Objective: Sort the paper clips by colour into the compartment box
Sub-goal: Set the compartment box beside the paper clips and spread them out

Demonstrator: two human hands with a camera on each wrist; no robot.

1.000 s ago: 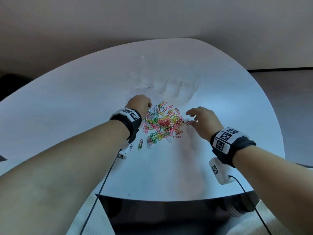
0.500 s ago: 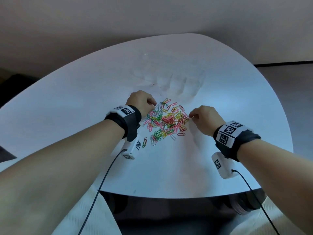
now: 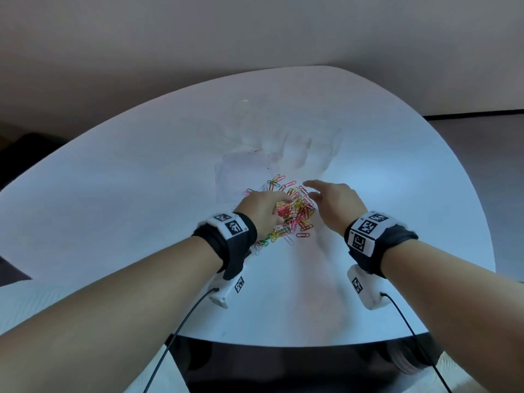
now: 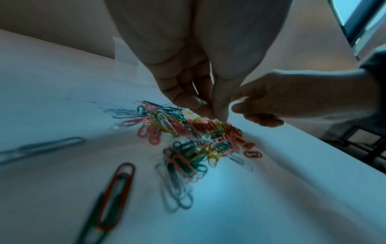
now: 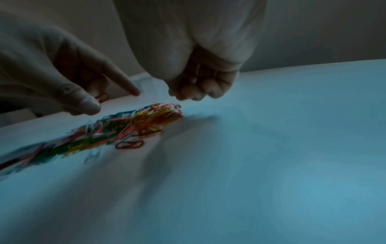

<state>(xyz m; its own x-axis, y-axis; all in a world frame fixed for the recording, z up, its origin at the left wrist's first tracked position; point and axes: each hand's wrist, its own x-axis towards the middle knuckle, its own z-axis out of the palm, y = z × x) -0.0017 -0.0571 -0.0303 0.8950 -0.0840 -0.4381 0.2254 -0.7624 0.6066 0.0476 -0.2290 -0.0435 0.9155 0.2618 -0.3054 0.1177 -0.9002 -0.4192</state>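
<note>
Nearest me on the white table (image 3: 141, 194), a red clip (image 4: 117, 194) and a green one lie side by side, apart from the main heap, with a pale grey clip (image 4: 41, 147) off to their left. Beyond them the pile of paper clips (image 3: 295, 214) spreads in a tangle of red, pink, yellow, green and white, and one red clip (image 5: 129, 144) sits just off its near right edge. My left hand (image 3: 261, 211) hangs over the pile's left part, its fingers (image 4: 219, 105) bunched with thumb against fingertips right at the top of the heap; a red clip shows under that hand in the right wrist view, though I cannot tell for sure that I am pinching it. My right hand (image 3: 337, 205) hovers over the pile's right side, fingers loosely curled and holding nothing. Farther back, just past the heap, stands the clear compartment box (image 3: 272, 163), faint against the table.
</note>
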